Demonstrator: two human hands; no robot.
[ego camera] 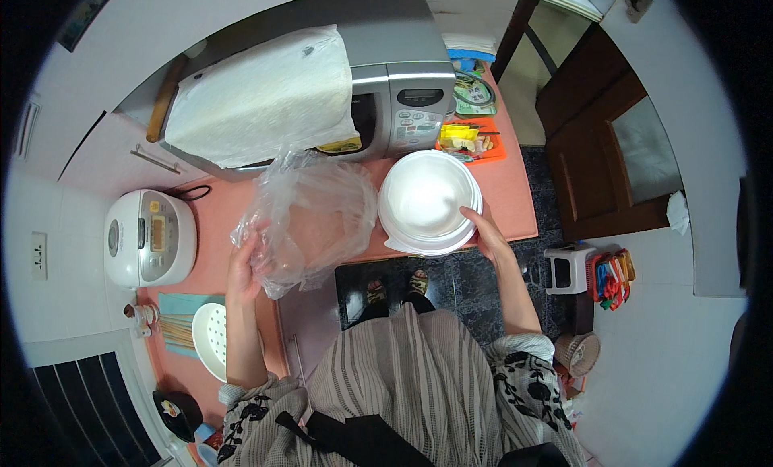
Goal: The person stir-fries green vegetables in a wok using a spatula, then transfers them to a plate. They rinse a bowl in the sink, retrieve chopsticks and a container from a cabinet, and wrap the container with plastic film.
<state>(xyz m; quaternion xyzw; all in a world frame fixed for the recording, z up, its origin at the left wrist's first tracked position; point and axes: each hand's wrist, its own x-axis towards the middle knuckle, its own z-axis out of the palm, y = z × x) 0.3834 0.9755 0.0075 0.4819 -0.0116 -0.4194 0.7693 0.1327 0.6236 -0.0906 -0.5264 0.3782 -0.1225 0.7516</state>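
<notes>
My left hand [246,265] grips the side of a clear plastic bag [320,219], which looks puffed out above the pink counter [232,207]. With my right hand [488,234] I hold the rim of a white bowl [426,192], thumb over its edge and the other fingers underneath. Its several edges look like stacked bowls or lids, and a small tab juts out at the lower left. Bowl and bag are side by side, almost touching. Whether the bowl rests on the counter edge or is lifted, I cannot tell.
Behind stands a silver microwave oven [416,111] with a white cloth [266,98] over it. An orange tray [492,147] with small packets sits at the right. On the left are a white rice cooker [151,237], chopsticks [178,331] and a white perforated strainer [211,340].
</notes>
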